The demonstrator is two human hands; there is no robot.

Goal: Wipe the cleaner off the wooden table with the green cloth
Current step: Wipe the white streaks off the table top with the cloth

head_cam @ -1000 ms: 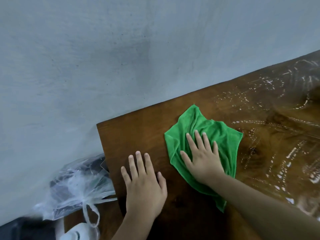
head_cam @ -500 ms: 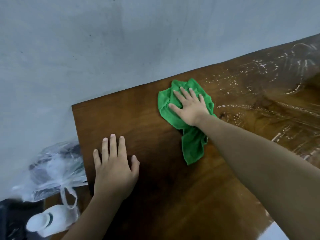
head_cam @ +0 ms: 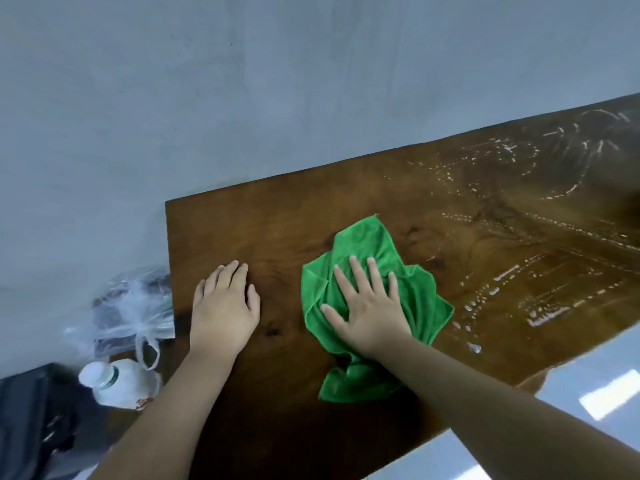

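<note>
The right hand [head_cam: 370, 306] lies flat on the cloth [head_cam: 420, 306], fingers straight and spread, pressing it down rather than gripping it. Half a second ago this hand and the cloth were stretched out close to the table's far edge; now both have come back toward the near side, and the cloth lies more spread out. The left hand [head_cam: 223, 313] stays flat on bare wood, fingers straight, holding nothing.

The cloth's long axis runs from far to near, its pointed corner aimed at the wall [head_cam: 242, 98] and its bunched tail lying under the right wrist. It sits beneath the palm and sticks out past the fingertips and to the hand's right.

On the table [head_cam: 277, 237], white cleaner streaks [head_cam: 540, 292] lie right of the cloth. Off the left edge are a plastic bag [head_cam: 135, 306] and a white bottle [head_cam: 117, 382].
</note>
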